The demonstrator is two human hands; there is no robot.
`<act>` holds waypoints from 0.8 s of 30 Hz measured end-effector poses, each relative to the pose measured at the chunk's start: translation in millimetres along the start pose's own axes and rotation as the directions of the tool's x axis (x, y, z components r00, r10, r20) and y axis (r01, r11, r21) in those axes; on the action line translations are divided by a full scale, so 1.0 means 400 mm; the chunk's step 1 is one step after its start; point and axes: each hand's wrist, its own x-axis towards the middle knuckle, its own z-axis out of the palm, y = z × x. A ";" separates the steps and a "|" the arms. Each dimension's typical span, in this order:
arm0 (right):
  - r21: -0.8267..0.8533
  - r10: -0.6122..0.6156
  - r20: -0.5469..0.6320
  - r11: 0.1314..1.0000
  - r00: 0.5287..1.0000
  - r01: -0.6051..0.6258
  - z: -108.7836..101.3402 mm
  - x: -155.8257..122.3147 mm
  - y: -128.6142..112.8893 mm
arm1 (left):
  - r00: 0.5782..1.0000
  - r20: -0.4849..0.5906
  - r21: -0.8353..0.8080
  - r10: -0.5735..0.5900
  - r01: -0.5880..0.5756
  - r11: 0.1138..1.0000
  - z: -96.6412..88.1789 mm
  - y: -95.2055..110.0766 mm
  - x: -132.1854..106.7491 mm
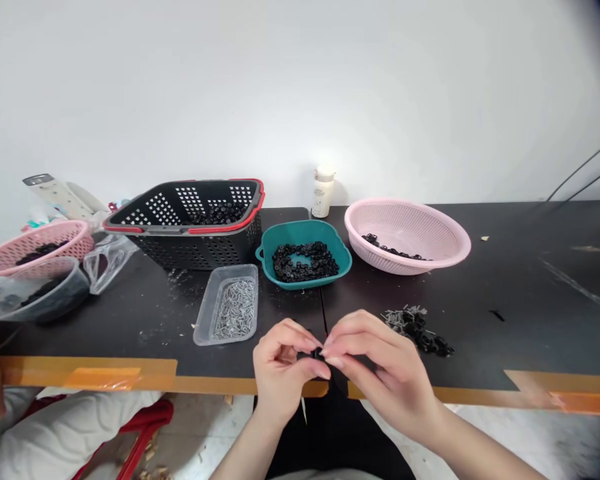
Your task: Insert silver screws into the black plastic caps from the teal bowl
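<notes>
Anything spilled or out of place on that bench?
Slightly: a dark sliver and a pale scrap lie stray on the black tabletop, each by itself, away from the loose pile beside the right hand.

No text can be read with certainty here. On the white bottle (322,195) there are small lines that look like print, but they are too small and blurred to read. The white container (63,197) at far left has small marks, possibly not letters.

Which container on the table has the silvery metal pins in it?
The clear rectangular tub, in front of the black basket. It alone shows silvery pins; the others show small black pieces.
</notes>
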 end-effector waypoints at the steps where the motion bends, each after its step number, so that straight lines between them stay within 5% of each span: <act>1: -0.001 0.030 0.031 1.000 0.999 -0.030 -0.002 0.001 -0.001 | 1.000 -0.005 -0.006 -0.012 0.012 1.000 -0.002 -0.002 -0.002; 5: 0.005 0.041 0.075 0.999 0.996 -0.042 -0.008 0.004 0.001 | 0.998 -0.018 -0.041 -0.067 0.066 0.997 -0.003 -0.012 -0.010; 8: 0.134 0.124 0.077 0.982 0.989 -0.133 -0.003 -0.001 0.006 | 0.973 -0.063 -0.172 -0.224 0.211 0.962 0.006 -0.023 -0.027; 12: 0.347 0.360 0.126 0.857 0.925 -0.381 0.010 -0.035 0.026 | 0.861 -0.042 -0.367 -0.506 0.458 0.810 0.027 -0.037 -0.068; 15: 0.356 0.359 0.143 0.851 0.922 -0.386 -0.025 -0.077 0.061 | 0.764 0.032 -0.376 -0.644 0.606 0.701 0.035 -0.046 -0.093; 18: 0.115 0.380 0.160 0.910 0.911 -0.399 -0.127 -0.124 0.112 | 0.676 0.028 -0.314 -0.736 0.705 0.636 0.035 -0.056 -0.099; 19: -0.061 0.424 0.082 0.906 0.902 -0.420 -0.170 -0.140 0.132 | 0.654 0.008 -0.301 -0.756 0.723 0.622 0.033 -0.061 -0.097; 21: -0.403 0.483 -0.026 0.796 0.875 -0.452 -0.250 -0.173 0.171 | 0.617 -0.034 -0.289 -0.786 0.747 0.599 0.031 -0.071 -0.092; 24: -0.600 0.563 0.092 0.690 0.822 -0.406 -0.319 -0.212 0.216 | 0.586 -0.070 -0.271 -0.807 0.768 0.581 0.034 -0.090 -0.086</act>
